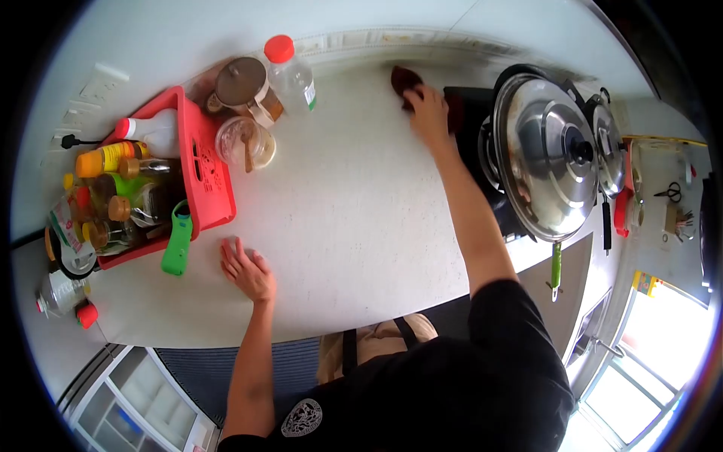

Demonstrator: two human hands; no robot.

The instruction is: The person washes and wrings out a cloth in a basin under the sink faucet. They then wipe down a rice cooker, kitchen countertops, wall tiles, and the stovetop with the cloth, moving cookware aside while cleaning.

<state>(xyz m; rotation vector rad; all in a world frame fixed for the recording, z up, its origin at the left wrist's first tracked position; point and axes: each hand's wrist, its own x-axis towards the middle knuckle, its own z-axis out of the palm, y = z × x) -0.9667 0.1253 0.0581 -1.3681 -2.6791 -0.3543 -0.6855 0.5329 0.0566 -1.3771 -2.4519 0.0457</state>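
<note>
My right hand [429, 113] presses a dark red cloth [407, 77] onto the white countertop [339, 218], near the back wall and just left of the stove. Part of the cloth is hidden beneath the fingers. Toward the front left, my left hand [250, 273] lies flat on the counter with its fingers stretched out and nothing in them. Close by it is a green-handled tool [178, 239], hanging over the front corner of a red plastic basket [207, 177].
Several bottles [143, 200] crowd the basket. Beside it stand a lidded jug [242, 81], a red-capped clear bottle [291, 75] and a clear bowl [239, 142] with a small spoon. On the right, a large lidded pan [548, 154] sits on the black stove [468, 135].
</note>
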